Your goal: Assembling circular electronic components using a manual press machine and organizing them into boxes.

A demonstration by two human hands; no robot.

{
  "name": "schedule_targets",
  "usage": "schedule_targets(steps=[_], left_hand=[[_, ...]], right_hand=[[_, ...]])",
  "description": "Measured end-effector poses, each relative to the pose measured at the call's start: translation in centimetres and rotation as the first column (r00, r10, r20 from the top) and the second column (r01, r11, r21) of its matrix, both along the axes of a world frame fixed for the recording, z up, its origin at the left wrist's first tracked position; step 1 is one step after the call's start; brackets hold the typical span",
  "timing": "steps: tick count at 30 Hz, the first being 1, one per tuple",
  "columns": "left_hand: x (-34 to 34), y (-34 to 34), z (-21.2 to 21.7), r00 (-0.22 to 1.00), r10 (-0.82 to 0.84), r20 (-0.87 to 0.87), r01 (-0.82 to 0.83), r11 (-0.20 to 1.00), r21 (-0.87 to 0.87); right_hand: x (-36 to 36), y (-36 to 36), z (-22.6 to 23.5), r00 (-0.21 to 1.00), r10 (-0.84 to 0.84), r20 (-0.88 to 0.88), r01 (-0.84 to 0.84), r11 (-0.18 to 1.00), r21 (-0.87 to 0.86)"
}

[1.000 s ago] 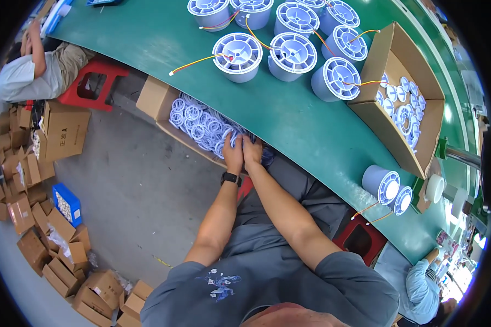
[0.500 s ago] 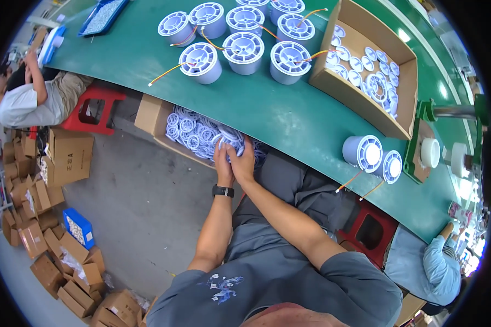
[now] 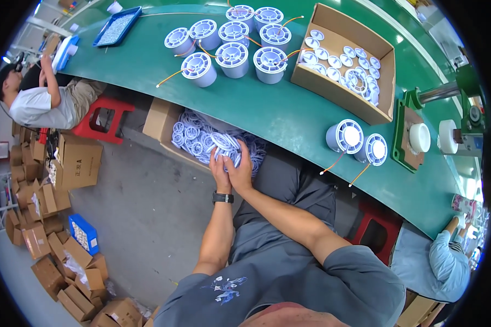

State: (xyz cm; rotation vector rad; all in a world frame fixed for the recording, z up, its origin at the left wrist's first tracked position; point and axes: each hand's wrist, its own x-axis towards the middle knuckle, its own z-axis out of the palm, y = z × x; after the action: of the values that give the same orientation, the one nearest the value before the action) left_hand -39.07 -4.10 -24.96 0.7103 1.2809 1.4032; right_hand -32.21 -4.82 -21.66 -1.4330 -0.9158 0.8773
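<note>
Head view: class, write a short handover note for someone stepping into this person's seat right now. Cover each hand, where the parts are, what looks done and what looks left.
Left hand and right hand: together gripping a stack of white round plastic spool parts over the open cardboard box under the table edge.
On the green table: eight white reels with orange wire at the back, two more at the right, and a second cardboard box of white discs.
Done: ten wired reels stand on the table.
Left: the stack is not yet on the table; many parts remain in the lower box.

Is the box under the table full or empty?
Nearly full: white rings fill the box, and both hands hold a stack.
</note>
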Motion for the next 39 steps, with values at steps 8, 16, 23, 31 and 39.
schedule_targets(steps=[8, 16, 23, 31, 39], left_hand=[[0.9, -0.7, 3.7, 0.988, 0.051, -0.146, -0.047, 0.998, 0.033], [-2.9, -3.7, 8.6, 0.912, 0.277, -0.302, -0.149, 0.911, 0.384], [-0.5, -2.3, 22.6, 0.955, 0.137, -0.264, 0.024, 0.850, 0.526], [12.8, 6.6, 35.6, 0.946, -0.187, -0.265, 0.324, 0.601, 0.731], [26.6, 17.7, 32.7, 0.875, -0.374, -0.306, 0.483, 0.656, 0.580]], right_hand=[[1.1, -0.5, 2.5, 0.998, 0.030, -0.051, -0.026, 0.996, 0.082], [-0.6, -3.0, 11.1, 0.954, 0.219, -0.206, -0.148, 0.938, 0.314], [0.8, -2.5, 21.1, 0.943, 0.206, -0.259, -0.067, 0.885, 0.461], [12.0, 4.0, 32.0, 0.946, -0.063, -0.319, 0.280, 0.656, 0.701], [24.8, 13.5, 29.2, 0.889, -0.143, -0.434, 0.393, 0.725, 0.566]])
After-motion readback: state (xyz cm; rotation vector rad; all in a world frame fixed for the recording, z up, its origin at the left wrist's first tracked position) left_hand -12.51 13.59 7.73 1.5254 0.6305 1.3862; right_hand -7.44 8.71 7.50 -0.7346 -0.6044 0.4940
